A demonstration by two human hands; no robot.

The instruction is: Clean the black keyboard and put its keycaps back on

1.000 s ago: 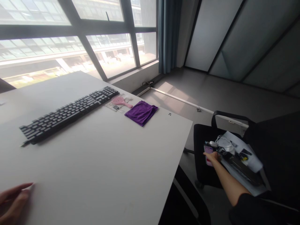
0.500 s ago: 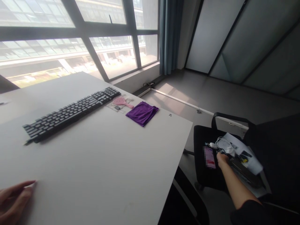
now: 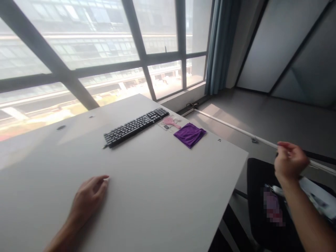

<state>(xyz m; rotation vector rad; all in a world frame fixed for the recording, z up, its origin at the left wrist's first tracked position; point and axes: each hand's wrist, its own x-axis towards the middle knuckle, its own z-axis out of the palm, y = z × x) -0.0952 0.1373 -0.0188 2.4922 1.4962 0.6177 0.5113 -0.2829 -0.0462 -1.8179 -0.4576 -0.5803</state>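
Note:
My left hand (image 3: 90,192) rests on the white table (image 3: 147,203), thumb and forefinger pressed together. A small whitish bit shows at the fingertips, too small to name. My right hand (image 3: 291,159) is raised over the black chair (image 3: 258,196), fingers curled in; whether anything is in them is hidden. Farther back on the table lie a black keyboard (image 3: 136,127), a pink hairbrush (image 3: 168,121), a small dark item with a clear loop (image 3: 166,127) and a folded purple cloth (image 3: 189,134).
On the chair seat are a phone with a blurred pinkish screen (image 3: 273,208), white papers (image 3: 319,197) and a white cable end (image 3: 277,190), partly behind my right forearm. Windows (image 3: 105,49) line the far side, with a blue curtain (image 3: 220,49) beside them.
My right hand has lifted up from the things on the chair. The view has swung left and up, so more table and window show. My left hand keeps its pinch on the table.

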